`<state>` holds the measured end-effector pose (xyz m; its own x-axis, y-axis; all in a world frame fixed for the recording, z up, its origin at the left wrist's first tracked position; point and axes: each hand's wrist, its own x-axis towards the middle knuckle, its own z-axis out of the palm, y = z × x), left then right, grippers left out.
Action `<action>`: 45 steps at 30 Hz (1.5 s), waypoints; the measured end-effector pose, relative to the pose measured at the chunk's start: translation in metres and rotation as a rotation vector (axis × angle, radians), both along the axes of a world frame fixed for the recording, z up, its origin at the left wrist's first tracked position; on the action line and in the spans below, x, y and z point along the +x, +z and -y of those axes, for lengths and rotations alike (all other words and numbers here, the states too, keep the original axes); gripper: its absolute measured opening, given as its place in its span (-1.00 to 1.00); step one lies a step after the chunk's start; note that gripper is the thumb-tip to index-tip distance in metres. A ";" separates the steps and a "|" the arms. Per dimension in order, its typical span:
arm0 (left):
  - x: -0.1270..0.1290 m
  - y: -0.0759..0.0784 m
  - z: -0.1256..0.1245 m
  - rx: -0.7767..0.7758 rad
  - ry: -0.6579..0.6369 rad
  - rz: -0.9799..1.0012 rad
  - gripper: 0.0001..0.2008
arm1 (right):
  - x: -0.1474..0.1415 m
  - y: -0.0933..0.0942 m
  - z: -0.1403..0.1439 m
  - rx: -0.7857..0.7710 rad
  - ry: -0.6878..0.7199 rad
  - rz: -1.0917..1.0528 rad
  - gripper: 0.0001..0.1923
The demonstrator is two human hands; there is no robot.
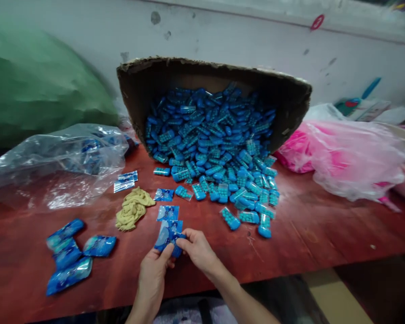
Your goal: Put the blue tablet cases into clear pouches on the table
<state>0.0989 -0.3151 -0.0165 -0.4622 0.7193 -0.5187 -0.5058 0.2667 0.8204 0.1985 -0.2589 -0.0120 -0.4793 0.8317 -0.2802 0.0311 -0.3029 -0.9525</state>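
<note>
My left hand (154, 275) and my right hand (196, 247) together hold a small blue printed packet (167, 236) just above the near edge of the red table (310, 234). The left thumb presses its lower edge and the right fingers pinch its right side. More flat blue packets (168, 212) lie right behind it. A tipped cardboard box (290, 101) at the back spills several small blue capsule-shaped items (216, 148) onto the table.
Filled blue packets (69, 256) lie at the near left. A bundle of tan rubber bands (133, 209) sits left of centre. A clear plastic bag (54, 164) lies at left, a green sack (37, 85) behind it, pink plastic bags (347, 157) at right.
</note>
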 end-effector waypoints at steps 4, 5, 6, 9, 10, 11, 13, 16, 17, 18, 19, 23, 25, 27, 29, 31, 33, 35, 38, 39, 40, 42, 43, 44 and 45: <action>0.002 0.003 -0.003 -0.019 0.025 0.012 -0.74 | 0.005 0.000 0.001 0.109 0.012 0.056 -0.89; 0.004 0.004 -0.004 -0.011 0.048 0.042 -0.73 | 0.006 0.001 0.002 0.141 0.012 0.079 -0.88; 0.007 0.006 -0.005 0.000 0.070 0.074 -0.71 | 0.006 0.002 0.004 0.175 0.009 0.105 -0.85; 0.014 0.008 -0.005 0.024 0.097 0.143 -0.70 | 0.005 0.009 0.011 0.307 -0.011 0.200 -0.76; 0.015 0.008 -0.004 0.031 0.084 0.158 -0.71 | 0.005 0.012 0.013 0.348 -0.006 0.229 -0.74; 0.015 0.008 -0.004 0.035 0.057 0.175 -0.72 | 0.007 0.014 0.014 0.382 0.014 0.252 -0.72; 0.013 0.009 -0.002 0.024 -0.020 0.212 -0.73 | 0.014 0.019 0.010 0.452 0.048 0.327 -0.77; 0.004 0.013 0.002 -0.040 -0.068 0.283 -0.78 | 0.038 0.020 -0.008 0.653 -0.100 0.662 -0.80; 0.002 0.014 0.003 -0.063 -0.055 0.314 -0.81 | 0.048 0.019 -0.017 0.726 -0.169 0.834 -0.73; 0.000 0.015 0.004 -0.081 -0.036 0.347 -0.83 | 0.057 0.017 -0.026 0.759 -0.216 1.004 -0.67; -0.002 0.016 0.005 -0.097 -0.020 0.382 -0.85 | 0.066 0.014 -0.034 0.753 -0.236 1.158 -0.62; -0.002 0.017 0.007 -0.140 0.015 0.485 -0.90 | 0.080 0.007 -0.052 0.684 -0.102 1.347 -0.67; -0.001 0.018 0.007 -0.150 0.029 0.513 -0.91 | 0.076 0.007 -0.053 0.658 -0.103 1.174 -0.70; 0.000 0.018 0.006 -0.153 0.041 0.528 -0.91 | 0.070 0.008 -0.049 0.544 -0.150 0.837 -0.66; 0.000 0.018 0.005 -0.148 0.045 0.534 -0.92 | 0.064 0.011 -0.043 0.323 -0.168 0.417 -0.59; 0.000 0.017 0.005 -0.142 0.052 0.534 -0.93 | 0.060 0.013 -0.034 0.117 -0.145 0.043 -0.56; 0.000 0.015 0.004 -0.142 0.063 0.537 -0.92 | 0.056 0.013 -0.024 0.027 -0.119 -0.200 -0.58; 0.001 0.014 0.003 -0.139 0.066 0.547 -0.91 | 0.053 0.012 -0.014 0.006 -0.096 -0.321 -0.62; 0.001 0.014 0.003 -0.137 0.046 0.554 -0.89 | 0.049 0.009 -0.007 0.006 -0.068 -0.370 -0.63; 0.002 0.014 0.004 -0.141 0.041 0.552 -0.89 | 0.048 0.009 -0.006 0.011 -0.060 -0.365 -0.62; 0.001 0.014 0.004 -0.146 0.041 0.549 -0.89 | 0.047 0.010 -0.006 0.019 -0.052 -0.355 -0.62; 0.001 0.013 0.005 -0.155 0.051 0.542 -0.90 | 0.046 0.012 -0.005 0.041 -0.030 -0.333 -0.62; 0.001 0.013 0.006 -0.156 0.056 0.538 -0.90 | 0.045 0.014 -0.005 0.055 -0.019 -0.325 -0.63; 0.001 0.013 0.006 -0.156 0.062 0.535 -0.90 | 0.044 0.015 -0.004 0.070 -0.010 -0.320 -0.64; 0.001 0.013 0.006 -0.155 0.067 0.532 -0.90 | 0.044 0.016 -0.003 0.085 -0.004 -0.317 -0.64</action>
